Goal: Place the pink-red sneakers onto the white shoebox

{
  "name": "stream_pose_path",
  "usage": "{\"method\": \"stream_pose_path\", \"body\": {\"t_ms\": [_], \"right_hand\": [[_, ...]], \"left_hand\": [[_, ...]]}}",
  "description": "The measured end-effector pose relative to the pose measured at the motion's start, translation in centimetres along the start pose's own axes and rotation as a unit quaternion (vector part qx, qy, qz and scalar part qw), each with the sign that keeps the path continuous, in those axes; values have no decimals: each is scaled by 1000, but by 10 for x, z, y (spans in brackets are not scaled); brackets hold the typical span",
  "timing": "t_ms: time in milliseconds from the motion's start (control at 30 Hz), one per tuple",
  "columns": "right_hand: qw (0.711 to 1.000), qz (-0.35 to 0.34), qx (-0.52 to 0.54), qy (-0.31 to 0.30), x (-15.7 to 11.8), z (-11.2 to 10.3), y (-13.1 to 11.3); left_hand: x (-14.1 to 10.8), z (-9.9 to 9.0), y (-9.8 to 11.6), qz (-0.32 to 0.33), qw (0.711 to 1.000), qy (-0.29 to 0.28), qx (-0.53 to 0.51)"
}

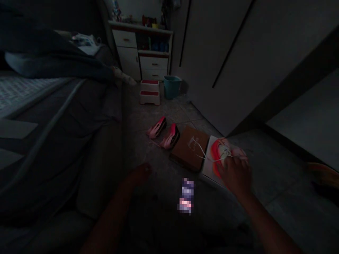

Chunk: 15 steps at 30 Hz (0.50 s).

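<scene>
1. Nearest cam: L forearm, low centre, running up to the left hand [141, 173], which lies on the dark floor [278, 176] just short of the brown box lid [189, 148]. Grip: too dark to tell if open or closed; nothing seen in it.
2. Small blurred, pixelated patch [187, 195] on the floor btwn the two arms, on the near side of the lid; can't tell what it is.
3. Right hand [235, 173] reaches to the white open box [209, 165], which sits right beside the lid, touching it on the side away from the bed. Fingers curled down onto the red-and-white shoe [221, 151] in the box; grip partly closed on the shoe/lace, exact hold unclear.
4. White lace [202, 152] trails from the shoe across the lid.
5. Pair of pink shoes [164, 132] on the floor just beyond the lid, soles tilted up, side by side.
6. Further beyond the lid: red-and-white step stool [149, 91], teal bucket [171, 86] next to it, white drawer unit [141, 53] behind.
7. Bed [39, 116] w/ dark bedding, well apart from the lid, far side of the L arm.
</scene>
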State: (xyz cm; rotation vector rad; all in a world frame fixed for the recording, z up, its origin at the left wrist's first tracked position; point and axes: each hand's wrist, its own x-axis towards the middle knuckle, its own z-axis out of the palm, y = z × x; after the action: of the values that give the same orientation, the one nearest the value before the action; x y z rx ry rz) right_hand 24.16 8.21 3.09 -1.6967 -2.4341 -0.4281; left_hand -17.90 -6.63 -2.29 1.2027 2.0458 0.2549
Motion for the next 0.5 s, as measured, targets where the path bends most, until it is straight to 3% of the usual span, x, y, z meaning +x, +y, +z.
{"method": "stream_pose_path", "body": {"t_ms": [100, 200, 300, 400, 500], "right_hand": [[991, -103, 78, -35, 31, 13, -77], [959, -216, 130, -130, 84, 42, -167], [923, -279, 141, -225, 143, 77, -240], [913, -284, 159, -247, 184, 107, -286], [912, -265, 193, -247, 202, 130, -305]], "left_hand": [[-7, 0, -2, 2, 1000, -22, 7], [-6, 0, -4, 11, 1000, -18, 18], [0, 2, -10, 0, 1000, -8, 4], [6, 4, -13, 6, 1000, 16, -21], [9, 3, -10, -10, 999, 22, -28]]}}
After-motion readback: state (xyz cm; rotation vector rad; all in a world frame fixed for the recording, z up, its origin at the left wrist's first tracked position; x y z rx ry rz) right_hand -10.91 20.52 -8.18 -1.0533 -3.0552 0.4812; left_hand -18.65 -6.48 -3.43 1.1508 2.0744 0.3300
